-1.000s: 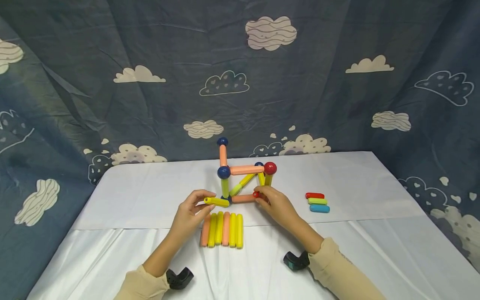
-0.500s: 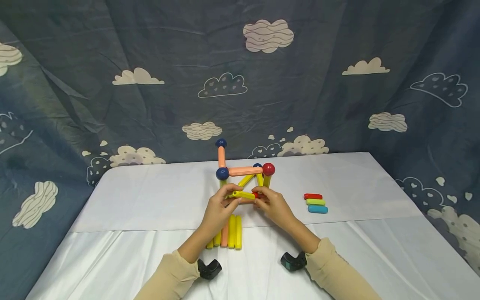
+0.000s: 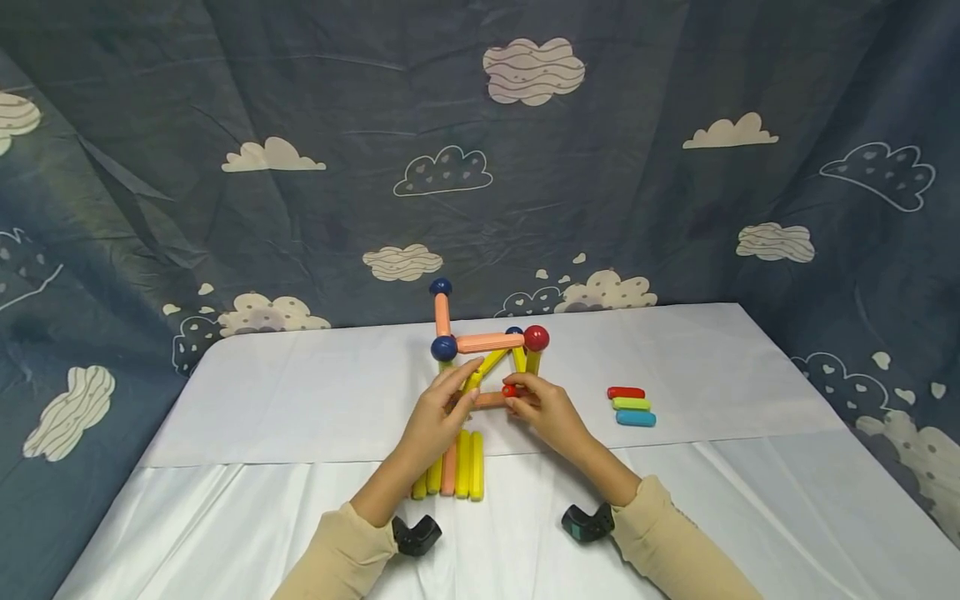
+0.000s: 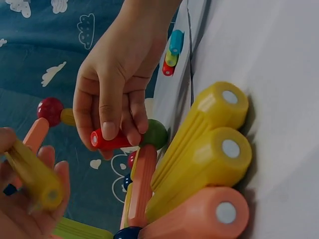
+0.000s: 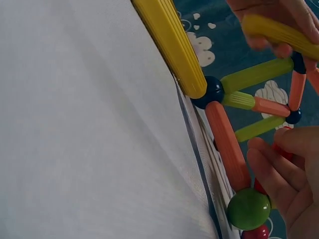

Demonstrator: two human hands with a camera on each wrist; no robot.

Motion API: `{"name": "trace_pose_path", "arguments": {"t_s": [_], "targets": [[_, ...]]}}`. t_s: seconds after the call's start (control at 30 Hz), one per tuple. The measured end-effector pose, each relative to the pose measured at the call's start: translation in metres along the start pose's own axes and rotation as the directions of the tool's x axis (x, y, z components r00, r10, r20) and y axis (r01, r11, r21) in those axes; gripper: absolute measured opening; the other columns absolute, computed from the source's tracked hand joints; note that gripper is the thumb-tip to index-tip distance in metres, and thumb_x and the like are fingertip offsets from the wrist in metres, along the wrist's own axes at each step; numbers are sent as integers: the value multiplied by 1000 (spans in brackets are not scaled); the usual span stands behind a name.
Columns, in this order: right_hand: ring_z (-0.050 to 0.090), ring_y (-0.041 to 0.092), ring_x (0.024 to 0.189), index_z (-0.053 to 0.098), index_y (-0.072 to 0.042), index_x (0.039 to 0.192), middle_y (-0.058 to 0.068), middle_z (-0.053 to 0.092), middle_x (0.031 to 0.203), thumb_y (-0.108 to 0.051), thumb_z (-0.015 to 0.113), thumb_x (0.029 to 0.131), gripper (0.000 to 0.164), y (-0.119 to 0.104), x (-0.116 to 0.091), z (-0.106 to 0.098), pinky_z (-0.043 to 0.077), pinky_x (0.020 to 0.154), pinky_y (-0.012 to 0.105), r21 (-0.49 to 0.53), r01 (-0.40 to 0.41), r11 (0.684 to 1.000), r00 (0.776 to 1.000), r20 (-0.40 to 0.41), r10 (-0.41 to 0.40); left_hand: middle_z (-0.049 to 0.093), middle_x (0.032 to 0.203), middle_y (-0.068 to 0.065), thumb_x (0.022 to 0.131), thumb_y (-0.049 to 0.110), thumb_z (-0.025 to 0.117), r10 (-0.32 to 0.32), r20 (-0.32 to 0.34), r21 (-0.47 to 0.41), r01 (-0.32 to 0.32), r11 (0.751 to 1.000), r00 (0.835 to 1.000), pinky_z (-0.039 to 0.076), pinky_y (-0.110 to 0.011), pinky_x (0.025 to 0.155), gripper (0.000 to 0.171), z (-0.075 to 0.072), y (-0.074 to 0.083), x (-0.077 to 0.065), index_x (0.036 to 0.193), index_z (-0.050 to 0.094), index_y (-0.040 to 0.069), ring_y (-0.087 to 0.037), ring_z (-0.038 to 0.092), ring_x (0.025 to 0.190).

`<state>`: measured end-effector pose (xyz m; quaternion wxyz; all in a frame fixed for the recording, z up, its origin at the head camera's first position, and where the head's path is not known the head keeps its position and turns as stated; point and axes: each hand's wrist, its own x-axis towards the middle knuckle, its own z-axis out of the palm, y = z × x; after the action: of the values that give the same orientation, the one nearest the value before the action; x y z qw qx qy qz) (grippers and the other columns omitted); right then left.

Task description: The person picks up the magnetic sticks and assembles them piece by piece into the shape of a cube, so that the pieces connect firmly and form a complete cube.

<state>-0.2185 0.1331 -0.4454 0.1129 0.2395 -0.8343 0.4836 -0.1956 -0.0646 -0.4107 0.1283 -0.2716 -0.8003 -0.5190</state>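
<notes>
My left hand [image 3: 438,410] holds a yellow magnetic rod [image 4: 37,177] between thumb and fingers, raised beside the structure; it is blurred in both wrist views. My right hand [image 3: 547,408] pinches a short red rod [image 4: 107,140] that stands at a green ball [image 5: 248,209]. From that ball a salmon rod [image 5: 228,144] runs to a dark blue ball [image 5: 212,91]. Above, the structure has another salmon rod [image 3: 491,342] between a blue ball [image 3: 444,347] and a red ball [image 3: 536,337]. The left hand hides the structure's lower left corner in the head view.
In front of the structure lies a row of yellow and salmon rods [image 3: 463,467], partly behind my left hand. Short red, green and blue rods [image 3: 636,419] lie to the right on the white cloth [image 3: 697,375]. A dark cloud-patterned curtain [image 3: 337,217] hangs behind.
My left hand has moved right with the yellow rod, close to my right hand. The rod has since turned away from lying across towards the red one. My right hand stays at the red rod.
</notes>
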Motion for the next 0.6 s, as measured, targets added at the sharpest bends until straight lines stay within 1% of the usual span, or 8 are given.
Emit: {"name": "trace_pose_path", "arguments": {"t_s": [0.07,0.17,0.27,0.33,0.4,0.47,0.53,0.6], "targets": [[64,19,79,57,2,107,13,62,96,3,65,80,29,1,0,0,51,64,20,36,-17,999,1000,7,16,55,115,-1,90,16,55,-50,34,56,48,997,998,47,-24,66,37,1,-1,1,126,48,17,-11,52,77],[64,20,79,57,2,109,14,61,97,2,63,81,29,0,-1,0,51,64,21,87,-40,995,999,18,38,58,110,2,87,22,61,-120,56,129,112,985,991,46,-27,76,31,5,-1,5,116,54,15,-12,53,88],[64,22,80,56,3,110,17,61,99,3,62,81,29,-2,-1,-1,51,66,23,113,-42,993,999,27,39,60,105,1,83,24,66,-159,67,164,147,975,985,45,-30,84,28,8,-1,9,108,61,13,-14,54,96],[64,26,80,55,5,110,19,60,100,5,62,80,30,-11,-2,-4,51,67,25,112,-24,993,999,31,21,60,105,0,82,23,67,-170,75,182,154,971,983,43,-30,87,26,10,-1,12,106,64,12,-15,53,100],[63,28,80,55,7,110,20,60,101,7,63,79,32,-20,-2,-6,51,69,27,112,-7,994,999,39,3,60,106,0,82,20,67,-187,78,190,170,967,979,43,-29,87,26,11,0,15,106,65,12,-15,53,101],[62,30,80,54,8,110,21,59,102,8,63,78,33,-30,-3,-9,51,71,29,102,3,995,999,48,-8,60,106,0,81,19,67,-204,79,181,187,966,976,45,-28,83,26,11,1,16,106,65,12,-15,53,97],[62,30,79,54,9,111,22,58,103,8,64,78,34,-36,-3,-11,51,72,30,92,12,996,998,52,-17,61,105,1,80,20,68,-221,74,156,208,966,972,46,-26,77,27,10,2,17,106,63,14,-14,53,92],[62,31,80,54,9,111,22,58,105,8,64,78,34,-39,-2,-12,51,72,30,88,13,996,999,52,-17,61,104,1,80,20,68,-218,72,109,210,972,973,48,-25,73,29,9,3,18,107,61,14,-14,54,87]]}}
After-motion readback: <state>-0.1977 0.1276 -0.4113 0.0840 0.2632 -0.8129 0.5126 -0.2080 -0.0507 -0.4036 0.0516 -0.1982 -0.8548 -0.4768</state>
